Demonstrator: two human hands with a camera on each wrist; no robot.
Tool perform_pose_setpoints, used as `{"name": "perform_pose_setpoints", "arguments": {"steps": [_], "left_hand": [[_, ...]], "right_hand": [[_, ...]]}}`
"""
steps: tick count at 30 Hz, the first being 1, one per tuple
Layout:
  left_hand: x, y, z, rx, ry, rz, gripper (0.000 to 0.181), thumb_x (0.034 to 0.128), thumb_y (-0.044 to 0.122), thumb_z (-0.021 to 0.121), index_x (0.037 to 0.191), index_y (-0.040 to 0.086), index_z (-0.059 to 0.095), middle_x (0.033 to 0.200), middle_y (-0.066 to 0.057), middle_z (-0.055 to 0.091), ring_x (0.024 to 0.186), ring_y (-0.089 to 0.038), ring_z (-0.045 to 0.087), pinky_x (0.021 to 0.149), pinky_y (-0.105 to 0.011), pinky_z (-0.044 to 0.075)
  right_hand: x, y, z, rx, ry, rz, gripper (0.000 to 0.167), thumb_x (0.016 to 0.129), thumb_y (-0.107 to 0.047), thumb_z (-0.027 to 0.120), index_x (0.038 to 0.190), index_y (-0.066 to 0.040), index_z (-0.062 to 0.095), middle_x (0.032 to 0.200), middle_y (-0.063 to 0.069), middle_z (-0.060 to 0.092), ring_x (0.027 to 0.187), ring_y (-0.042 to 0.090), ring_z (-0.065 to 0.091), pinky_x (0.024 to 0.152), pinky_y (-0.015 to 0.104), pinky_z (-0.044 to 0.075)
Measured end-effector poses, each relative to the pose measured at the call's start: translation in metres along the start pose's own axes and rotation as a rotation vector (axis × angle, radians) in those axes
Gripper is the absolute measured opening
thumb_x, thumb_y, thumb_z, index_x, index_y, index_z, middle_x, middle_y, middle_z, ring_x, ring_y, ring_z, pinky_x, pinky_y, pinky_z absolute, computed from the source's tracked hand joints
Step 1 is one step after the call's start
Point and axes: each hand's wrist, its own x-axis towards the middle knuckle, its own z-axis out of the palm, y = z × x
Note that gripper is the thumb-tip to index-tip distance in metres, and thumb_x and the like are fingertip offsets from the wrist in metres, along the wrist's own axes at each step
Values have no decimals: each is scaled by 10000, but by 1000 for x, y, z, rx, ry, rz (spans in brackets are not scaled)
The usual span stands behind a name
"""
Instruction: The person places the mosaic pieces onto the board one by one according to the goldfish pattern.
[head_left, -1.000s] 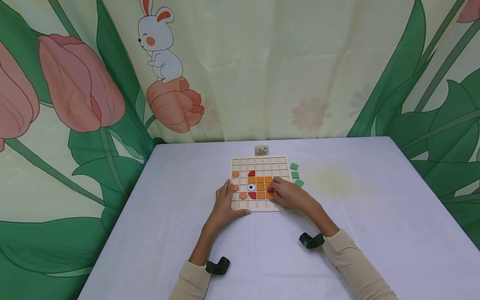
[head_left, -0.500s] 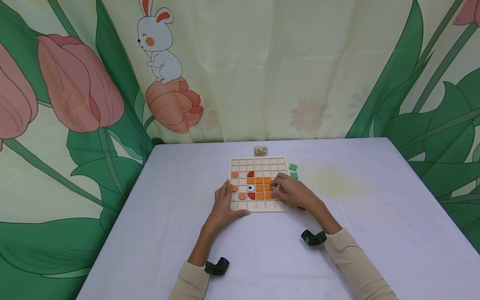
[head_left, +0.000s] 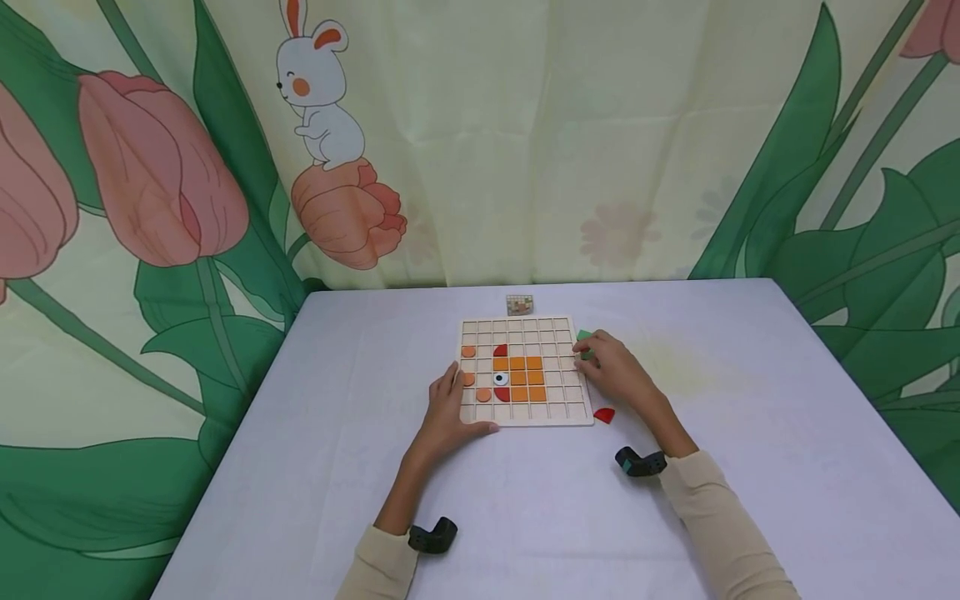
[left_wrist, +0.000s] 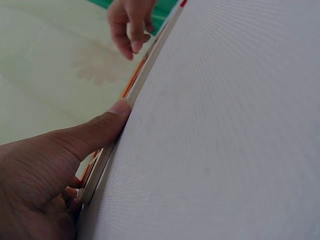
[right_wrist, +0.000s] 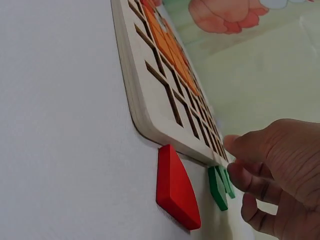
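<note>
A pale wooden grid board [head_left: 558, 408] lies on the white table with orange squares [head_left: 518, 377], red quarter-round pieces [head_left: 501, 395], orange discs [head_left: 483, 395] and an eye piece [head_left: 501, 378] set in its cells. My left hand [head_left: 444, 412] holds the board's near-left corner, thumb on the front edge and fingers along the left side. Over the board's right edge hovers my right hand [head_left: 617, 367], fingers loosely bent and nothing seen between them. Beneath and beside it are green tiles [right_wrist: 218, 188], partly hidden in the head view.
On the table by the near-right corner of the board lies a loose red quarter-round piece [right_wrist: 176, 192]. Behind the board is a small patterned block or card [head_left: 520, 305], too small to make out. A printed curtain [head_left: 525, 167] hangs behind the table.
My right hand has left the orange squares and moved right, to the green tiles beside the board. The loose red piece has come into full view. My left hand stays on the board.
</note>
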Motion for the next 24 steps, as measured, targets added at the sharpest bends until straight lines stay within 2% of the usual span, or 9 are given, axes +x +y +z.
{"name": "perform_pose_setpoints", "arguments": {"steps": [7, 15, 24], "left_hand": [[-2, -2, 1, -3, 0, -3, 1209, 780, 378, 954, 1689, 36, 232, 1788, -148, 140, 1594, -401, 197, 1242, -575, 384], [-2, -2, 1, -13, -2, 6, 1211, 783, 378, 953, 1691, 40, 228, 1788, -158, 128, 1590, -408, 194, 1234, -585, 391], [-1, 1, -2, -13, -12, 12, 1213, 789, 389, 951, 1693, 41, 220, 1791, -157, 119, 1595, -406, 189, 1238, -573, 389]], "right_hand": [[6, 12, -1, -7, 6, 67, 322, 1017, -69, 687, 1312, 57, 679, 1273, 235, 609, 932, 270, 590, 760, 317, 521], [12, 20, 0, 15, 10, 56, 292, 1015, -83, 688, 1266, 64, 702, 1217, 239, 604, 915, 275, 572, 750, 300, 504], [18, 19, -4, -10, -13, 51, 298, 1020, -111, 703, 1256, 71, 697, 1249, 252, 608, 943, 290, 581, 770, 321, 515]]}}
